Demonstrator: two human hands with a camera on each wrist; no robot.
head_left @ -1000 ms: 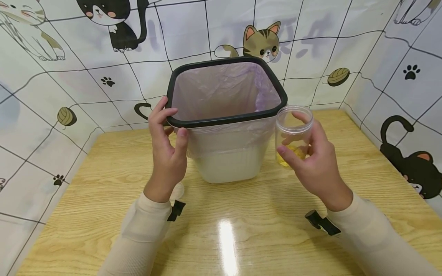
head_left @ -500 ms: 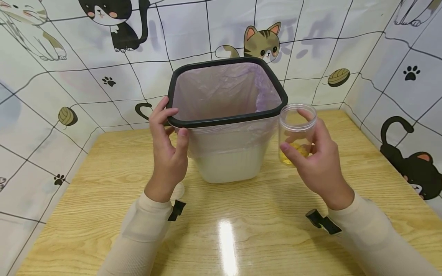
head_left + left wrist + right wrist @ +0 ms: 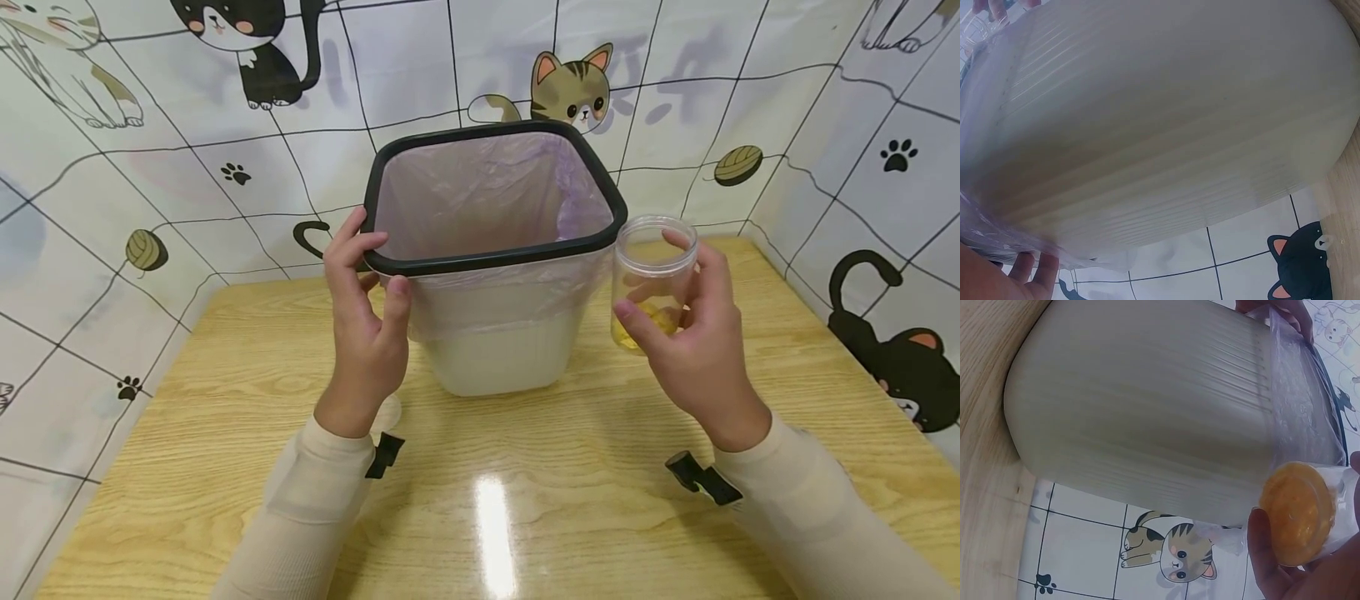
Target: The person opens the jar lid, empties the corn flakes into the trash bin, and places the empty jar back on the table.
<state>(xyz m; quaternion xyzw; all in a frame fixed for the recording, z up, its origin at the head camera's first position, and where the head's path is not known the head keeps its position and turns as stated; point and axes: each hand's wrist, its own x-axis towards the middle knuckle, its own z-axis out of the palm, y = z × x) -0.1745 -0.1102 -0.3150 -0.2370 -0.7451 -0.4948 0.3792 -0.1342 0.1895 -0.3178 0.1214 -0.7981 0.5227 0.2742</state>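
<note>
A pale trash can [image 3: 495, 358] with a black rim stands upright on the table, lined with a thin purplish plastic bag [image 3: 480, 187]. At its left front corner my left hand [image 3: 367, 333] grips the rim, fingertips over the top and thumb in front. To the right of the can, my right hand [image 3: 697, 350] holds an uncapped clear plastic jar [image 3: 652, 283] upright between thumb and fingers. Yellow pieces cover the jar's bottom, and the right wrist view shows this orange-yellow base [image 3: 1297, 512] from below. What exactly the pieces are cannot be told.
A clear round disc [image 3: 387, 414] lies on the wooden table [image 3: 585, 500], partly hidden by my left wrist. Cat-patterned sheets [image 3: 405, 67] hang behind and at both sides. The can stands near the back sheet.
My right hand has carried the jar slightly to the right and up, away from the can's rim. My left hand and the can have stayed in place.
</note>
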